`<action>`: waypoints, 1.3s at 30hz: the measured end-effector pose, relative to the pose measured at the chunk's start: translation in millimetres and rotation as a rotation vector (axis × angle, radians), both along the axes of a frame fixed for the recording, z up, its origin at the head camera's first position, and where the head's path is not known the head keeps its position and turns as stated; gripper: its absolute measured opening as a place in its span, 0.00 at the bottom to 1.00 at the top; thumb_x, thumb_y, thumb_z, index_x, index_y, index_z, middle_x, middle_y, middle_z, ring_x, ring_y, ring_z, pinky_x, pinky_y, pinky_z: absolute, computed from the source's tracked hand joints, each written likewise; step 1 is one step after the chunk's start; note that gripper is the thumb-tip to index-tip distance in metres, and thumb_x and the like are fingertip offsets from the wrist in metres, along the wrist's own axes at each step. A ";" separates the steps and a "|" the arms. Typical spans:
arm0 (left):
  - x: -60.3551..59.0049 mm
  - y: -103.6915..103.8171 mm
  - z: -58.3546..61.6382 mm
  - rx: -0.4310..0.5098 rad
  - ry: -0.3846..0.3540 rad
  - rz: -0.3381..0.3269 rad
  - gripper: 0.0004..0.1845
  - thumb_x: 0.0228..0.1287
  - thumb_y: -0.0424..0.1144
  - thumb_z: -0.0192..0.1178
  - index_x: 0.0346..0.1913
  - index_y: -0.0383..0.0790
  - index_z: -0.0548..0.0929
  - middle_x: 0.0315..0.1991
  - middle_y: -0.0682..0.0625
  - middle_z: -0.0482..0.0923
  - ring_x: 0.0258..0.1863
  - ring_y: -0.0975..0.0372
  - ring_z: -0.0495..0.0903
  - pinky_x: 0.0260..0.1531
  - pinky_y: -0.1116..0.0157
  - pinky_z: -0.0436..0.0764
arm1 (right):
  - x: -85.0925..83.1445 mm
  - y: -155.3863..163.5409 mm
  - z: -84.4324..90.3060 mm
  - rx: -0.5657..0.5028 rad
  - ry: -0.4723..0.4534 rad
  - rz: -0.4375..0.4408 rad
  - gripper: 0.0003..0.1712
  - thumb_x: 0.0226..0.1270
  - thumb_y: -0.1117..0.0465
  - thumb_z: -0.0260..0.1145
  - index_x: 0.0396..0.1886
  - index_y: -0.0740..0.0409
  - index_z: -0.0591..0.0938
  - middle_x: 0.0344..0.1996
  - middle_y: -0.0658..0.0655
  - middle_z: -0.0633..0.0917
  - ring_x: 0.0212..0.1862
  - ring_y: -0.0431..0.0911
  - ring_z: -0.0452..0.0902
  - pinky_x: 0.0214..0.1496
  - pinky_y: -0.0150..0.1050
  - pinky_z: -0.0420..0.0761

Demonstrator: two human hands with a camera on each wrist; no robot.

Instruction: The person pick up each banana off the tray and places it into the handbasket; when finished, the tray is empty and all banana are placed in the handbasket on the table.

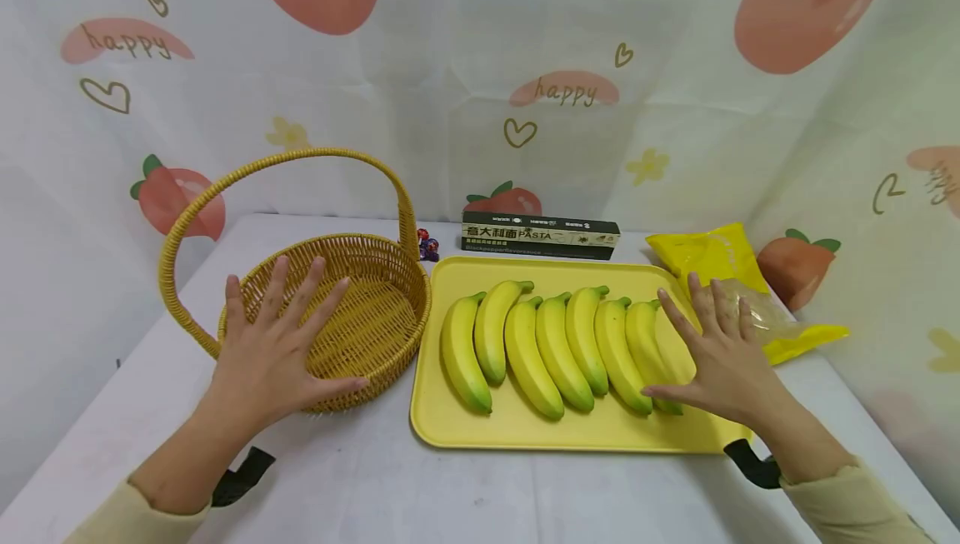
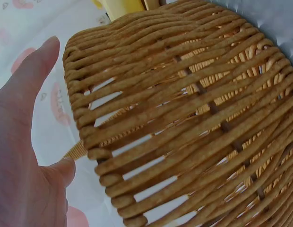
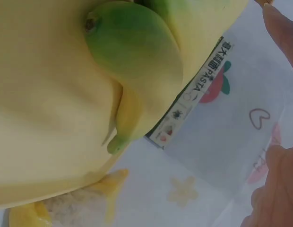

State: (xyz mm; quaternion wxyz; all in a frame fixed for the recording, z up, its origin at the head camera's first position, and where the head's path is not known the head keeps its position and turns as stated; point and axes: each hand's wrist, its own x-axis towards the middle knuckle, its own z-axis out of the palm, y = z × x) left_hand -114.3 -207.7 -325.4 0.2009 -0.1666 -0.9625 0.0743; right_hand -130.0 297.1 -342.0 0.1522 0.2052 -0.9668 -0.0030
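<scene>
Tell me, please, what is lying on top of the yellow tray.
Seven bananas lie side by side on the yellow tray. The right hand blocks part of its right end; that spot and the surface beneath the bananas cannot be seen.

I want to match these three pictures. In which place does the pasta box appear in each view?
Head: the pasta box is just right of centre, behind the yellow tray.
Left wrist: not visible in it.
Right wrist: right of centre, slanting, beside the bananas.
Shared landmark: the printed white backdrop, in all three views.
</scene>
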 end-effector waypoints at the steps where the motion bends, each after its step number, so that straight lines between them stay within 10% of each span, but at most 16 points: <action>1: 0.3 0.4 -0.3 0.000 -0.005 0.002 0.62 0.37 0.83 0.46 0.74 0.58 0.38 0.75 0.52 0.23 0.73 0.50 0.24 0.64 0.37 0.27 | -0.6 -1.9 -0.2 0.002 0.000 0.004 0.71 0.37 0.28 0.69 0.74 0.42 0.38 0.73 0.58 0.30 0.73 0.58 0.20 0.69 0.63 0.29; 11: 2.6 4.3 -2.8 0.008 -0.003 -0.001 0.61 0.37 0.83 0.46 0.74 0.57 0.39 0.75 0.52 0.24 0.73 0.49 0.24 0.64 0.37 0.28 | -10.0 -32.4 0.0 0.008 -0.017 0.068 0.71 0.37 0.25 0.67 0.75 0.42 0.39 0.73 0.59 0.30 0.73 0.57 0.19 0.70 0.61 0.26; 21: 10.9 8.8 -0.4 0.148 0.116 -0.066 0.51 0.52 0.80 0.16 0.74 0.52 0.35 0.74 0.47 0.21 0.72 0.50 0.21 0.64 0.42 0.22 | -24.5 -86.4 1.8 -0.066 -0.084 0.160 0.69 0.39 0.24 0.64 0.75 0.43 0.40 0.73 0.59 0.30 0.73 0.56 0.19 0.70 0.61 0.29; 26: 11.2 -0.1 3.2 0.372 0.333 -0.096 0.49 0.57 0.76 0.32 0.74 0.52 0.34 0.74 0.54 0.19 0.72 0.57 0.19 0.64 0.44 0.20 | -31.5 -120.4 5.7 -0.106 -0.143 0.183 0.69 0.40 0.26 0.66 0.74 0.42 0.37 0.73 0.58 0.27 0.73 0.57 0.18 0.70 0.63 0.32; 31: 14.1 -18.8 16.8 0.759 0.490 -0.104 0.55 0.53 0.68 0.56 0.74 0.45 0.40 0.73 0.37 0.25 0.73 0.49 0.22 0.65 0.54 0.18 | -38.4 -149.7 7.3 -0.170 -0.203 0.216 0.68 0.43 0.29 0.67 0.74 0.42 0.35 0.72 0.57 0.24 0.73 0.57 0.18 0.70 0.62 0.31; 34: 17.6 -37.2 25.8 0.922 0.410 -0.063 0.59 0.51 0.61 0.62 0.72 0.34 0.38 0.71 0.31 0.23 0.72 0.50 0.20 0.65 0.61 0.18 | -41.4 -164.9 6.9 -0.253 -0.289 0.244 0.67 0.46 0.34 0.69 0.74 0.43 0.35 0.72 0.56 0.23 0.72 0.55 0.16 0.70 0.62 0.31; 39: 21.3 -73.5 30.5 1.020 -0.141 0.168 0.56 0.56 0.50 0.63 0.73 0.54 0.28 0.72 0.48 0.13 0.70 0.53 0.13 0.62 0.38 0.25 | -45.0 -188.2 6.6 -0.438 -0.534 0.290 0.63 0.53 0.42 0.69 0.74 0.45 0.36 0.72 0.55 0.24 0.72 0.55 0.16 0.70 0.63 0.31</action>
